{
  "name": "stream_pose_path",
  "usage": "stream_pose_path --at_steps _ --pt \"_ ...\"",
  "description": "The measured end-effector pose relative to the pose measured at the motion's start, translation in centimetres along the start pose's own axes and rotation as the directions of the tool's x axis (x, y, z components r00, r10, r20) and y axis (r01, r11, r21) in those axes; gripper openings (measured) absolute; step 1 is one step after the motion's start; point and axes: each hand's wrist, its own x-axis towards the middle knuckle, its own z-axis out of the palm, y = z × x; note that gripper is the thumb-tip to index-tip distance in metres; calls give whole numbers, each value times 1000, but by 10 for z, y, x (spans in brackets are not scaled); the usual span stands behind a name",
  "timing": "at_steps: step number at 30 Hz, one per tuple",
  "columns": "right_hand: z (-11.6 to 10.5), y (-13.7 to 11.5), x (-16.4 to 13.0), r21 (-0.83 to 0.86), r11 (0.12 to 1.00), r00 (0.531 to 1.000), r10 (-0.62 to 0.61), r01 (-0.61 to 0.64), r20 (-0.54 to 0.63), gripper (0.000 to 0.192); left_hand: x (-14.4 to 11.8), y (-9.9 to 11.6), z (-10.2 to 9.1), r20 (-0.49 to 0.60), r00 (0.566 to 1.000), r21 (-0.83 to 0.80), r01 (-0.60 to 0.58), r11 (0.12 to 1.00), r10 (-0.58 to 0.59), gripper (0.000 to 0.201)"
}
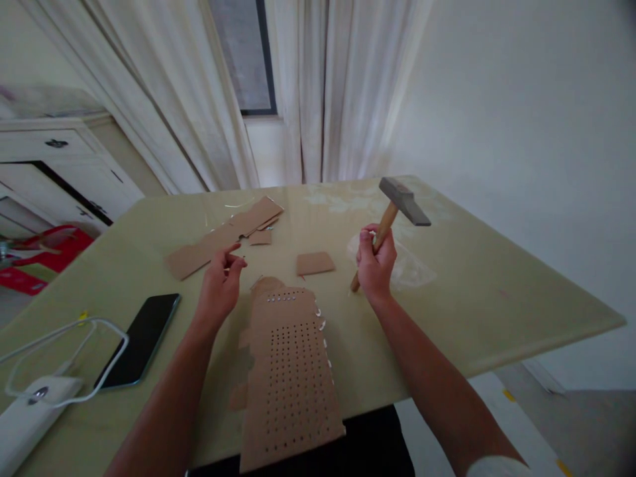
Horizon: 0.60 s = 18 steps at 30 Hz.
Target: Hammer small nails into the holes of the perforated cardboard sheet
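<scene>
Two hands worked at centre frame: the right hand (376,264) was clenched low on the wooden handle of the hammer (392,219) — head-heavy, stiff, likely best gripped near the handle's end. The left hand (221,281) pinched what seemed a small nail above the perforated cardboard (291,371) — light, bendable.

Pale green table (497,291) — bears a long strip of brown cardboard (223,237) toward the far left, with a small cardboard scrap (260,237) beside it and a square cardboard piece (315,263) nearer the middle; a clear plastic bag (412,268) lies flat to the right. Near left edge: dark phone (142,339) face up, white power bank (24,417) with looped white cable (74,331). Behind — white curtains (328,86), white cabinet (54,165), red item (44,255) on the floor.
</scene>
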Motion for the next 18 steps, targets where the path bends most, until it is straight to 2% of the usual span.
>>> stream_pose_path --at_steps 2,5,7,9,12,16,18 --pt "2 -1 -1 22 1000 1000 3 -3 -3 27 1 22 -11 -18 999 -195 -31 980 28 30" --pt "4 -3 -2 60 998 999 21 -22 28 30 -2 61 -20 -34 995 -444 -100 890 95 23" --pt "5 -4 -2 80 996 998 40 -44 57 33 -6 83 -19 13 988 -553 -121 824 154 21" --pt "5 -4 -2 95 994 996 55 -62 73 35 -10 94 -13 105 974 -645 -85 760 198 22" --pt "5 -4 0 111 991 996 65 -72 63 38 -16 91 -2 234 946 -679 -5 734 223 28" --pt "4 -4 2 119 990 997 68 -72 30 38 -22 71 7 241 955 -589 2 808 173 28" --pt "4 -4 2 118 991 997 68 -71 26 38 -24 63 9 258 948 -575 -4 818 185 26"
